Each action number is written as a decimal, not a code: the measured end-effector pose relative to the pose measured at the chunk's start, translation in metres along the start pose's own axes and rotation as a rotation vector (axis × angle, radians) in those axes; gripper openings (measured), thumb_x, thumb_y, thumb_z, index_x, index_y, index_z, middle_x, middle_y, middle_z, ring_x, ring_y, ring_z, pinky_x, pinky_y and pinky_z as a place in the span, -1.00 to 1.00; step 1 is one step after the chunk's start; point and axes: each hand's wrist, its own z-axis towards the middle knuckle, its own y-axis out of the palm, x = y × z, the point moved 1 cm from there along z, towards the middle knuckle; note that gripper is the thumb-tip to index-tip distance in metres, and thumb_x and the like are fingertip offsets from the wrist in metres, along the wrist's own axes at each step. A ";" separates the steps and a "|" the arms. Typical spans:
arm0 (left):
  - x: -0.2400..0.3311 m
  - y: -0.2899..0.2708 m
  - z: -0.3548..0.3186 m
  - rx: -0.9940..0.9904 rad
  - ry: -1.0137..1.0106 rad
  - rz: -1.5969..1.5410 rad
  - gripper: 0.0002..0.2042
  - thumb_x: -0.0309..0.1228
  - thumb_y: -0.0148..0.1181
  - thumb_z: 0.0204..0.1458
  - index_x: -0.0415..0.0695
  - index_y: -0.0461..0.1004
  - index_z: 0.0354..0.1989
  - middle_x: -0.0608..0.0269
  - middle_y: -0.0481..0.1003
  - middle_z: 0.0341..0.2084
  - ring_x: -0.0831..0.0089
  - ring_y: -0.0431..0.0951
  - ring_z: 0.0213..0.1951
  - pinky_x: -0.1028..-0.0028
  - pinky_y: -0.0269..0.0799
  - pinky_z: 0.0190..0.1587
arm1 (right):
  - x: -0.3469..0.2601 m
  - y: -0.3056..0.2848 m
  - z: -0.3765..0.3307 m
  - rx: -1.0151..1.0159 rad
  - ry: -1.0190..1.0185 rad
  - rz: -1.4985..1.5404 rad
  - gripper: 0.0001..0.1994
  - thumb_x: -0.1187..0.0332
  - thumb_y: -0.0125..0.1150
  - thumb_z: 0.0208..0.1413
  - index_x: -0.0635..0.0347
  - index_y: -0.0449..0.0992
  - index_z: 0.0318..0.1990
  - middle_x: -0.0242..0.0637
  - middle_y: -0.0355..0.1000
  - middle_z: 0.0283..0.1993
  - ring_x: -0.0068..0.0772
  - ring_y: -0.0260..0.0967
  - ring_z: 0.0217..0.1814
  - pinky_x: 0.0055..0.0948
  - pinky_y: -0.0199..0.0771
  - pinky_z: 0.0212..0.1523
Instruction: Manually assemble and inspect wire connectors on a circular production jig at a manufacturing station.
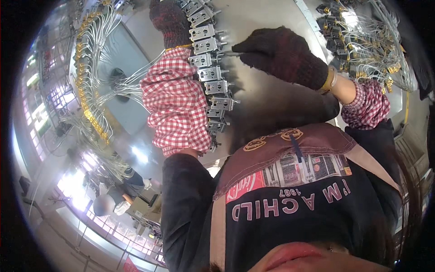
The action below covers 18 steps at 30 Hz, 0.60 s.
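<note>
A curved row of silvery metal box-shaped parts with round holes lies on the metal table. Short rods stick out from their right sides. My left hand, in a dark knit glove, rests beside the upper end of this row; its fingers run past the picture's top edge. Just right of the row, my right hand wears a similar dark glove with its thumb and fingers pinched together. The fingertips meet a thin rod at one part's side; exactly what they grip is hidden.
Along the left stands an arc of white cables with brass-coloured ends, gathered through a dark round opening. More cables and brass fittings are heaped at upper right. Another person is at lower left, further off.
</note>
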 end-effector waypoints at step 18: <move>-0.005 0.002 0.009 -0.035 0.048 0.105 -0.60 -0.13 0.18 0.25 -0.19 0.54 0.09 0.02 0.63 -0.11 0.20 0.65 -0.15 0.33 0.58 -0.13 | -0.056 -0.012 -0.025 -0.152 0.058 -0.181 -0.59 0.33 0.19 0.17 0.01 0.49 0.20 -0.22 0.54 -0.07 -0.17 0.55 -0.17 -0.31 0.53 -0.24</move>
